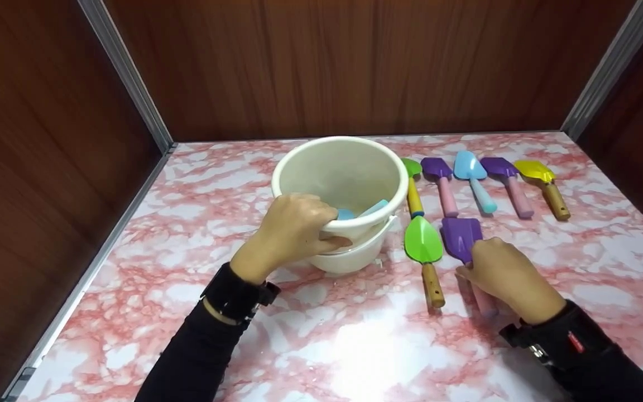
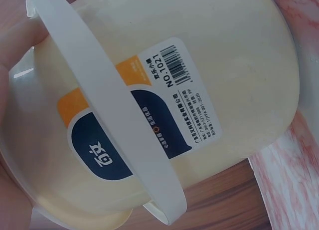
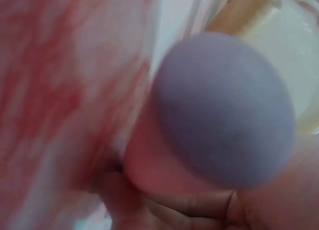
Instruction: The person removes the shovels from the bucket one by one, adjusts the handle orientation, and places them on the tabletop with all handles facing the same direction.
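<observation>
My left hand (image 1: 299, 226) grips the near rim of a cream plastic bucket (image 1: 349, 146), thumb outside. Light blue pieces (image 1: 376, 207) show inside the bucket; their full shape is hidden. In the left wrist view, a white carrying handle (image 2: 109, 100) crosses the bucket's printed label (image 2: 199, 110). To the right, my right hand (image 1: 503, 273) holds a toy shovel with a purple blade (image 1: 462, 234) and a pink handle (image 1: 484, 301). The handle's rounded greyish-purple end (image 3: 224, 110) fills the middle of the right wrist view. Left of that hand lies a green-bladed shovel (image 1: 423, 240) with a wooden handle.
Behind the right hand lies a row of toy shovels, including a green one (image 1: 414, 195), a light blue one (image 1: 471, 167) and a yellow one (image 1: 536, 170). Wood-grain panels (image 1: 321, 67) enclose the pink marbled table (image 1: 187, 223) at the back and sides.
</observation>
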Tool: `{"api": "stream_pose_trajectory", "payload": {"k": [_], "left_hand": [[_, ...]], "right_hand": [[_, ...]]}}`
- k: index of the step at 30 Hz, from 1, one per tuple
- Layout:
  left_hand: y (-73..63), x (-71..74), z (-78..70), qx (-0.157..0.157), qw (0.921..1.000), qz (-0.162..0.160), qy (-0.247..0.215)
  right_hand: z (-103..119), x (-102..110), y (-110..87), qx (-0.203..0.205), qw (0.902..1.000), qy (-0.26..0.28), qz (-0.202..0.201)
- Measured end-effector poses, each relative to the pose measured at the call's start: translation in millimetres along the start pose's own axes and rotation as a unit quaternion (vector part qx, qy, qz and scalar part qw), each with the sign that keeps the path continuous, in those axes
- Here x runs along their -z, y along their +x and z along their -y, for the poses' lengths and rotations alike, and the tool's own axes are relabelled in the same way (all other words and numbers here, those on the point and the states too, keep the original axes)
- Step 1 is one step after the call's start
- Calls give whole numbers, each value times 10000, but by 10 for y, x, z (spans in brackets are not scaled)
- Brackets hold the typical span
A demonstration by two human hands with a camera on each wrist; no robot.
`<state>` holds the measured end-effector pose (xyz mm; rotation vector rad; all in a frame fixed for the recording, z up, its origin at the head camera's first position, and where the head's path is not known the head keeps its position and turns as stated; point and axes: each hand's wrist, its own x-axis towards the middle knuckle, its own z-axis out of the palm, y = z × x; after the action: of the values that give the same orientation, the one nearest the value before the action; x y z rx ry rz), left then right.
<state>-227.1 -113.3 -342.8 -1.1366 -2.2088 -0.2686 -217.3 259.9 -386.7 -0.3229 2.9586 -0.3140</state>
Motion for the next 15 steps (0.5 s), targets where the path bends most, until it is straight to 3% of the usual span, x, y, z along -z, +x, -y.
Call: {"api": "stream_pose_trajectory", "payload": {"k": [5, 15], "left_hand": [[0, 2, -6, 40, 10000, 54, 25], [6, 10, -3, 35, 10000, 62, 29]], "right_hand": [[53, 38, -22, -171, 9998, -5, 92], [51, 2, -2, -21, 9998, 183, -54]]}}
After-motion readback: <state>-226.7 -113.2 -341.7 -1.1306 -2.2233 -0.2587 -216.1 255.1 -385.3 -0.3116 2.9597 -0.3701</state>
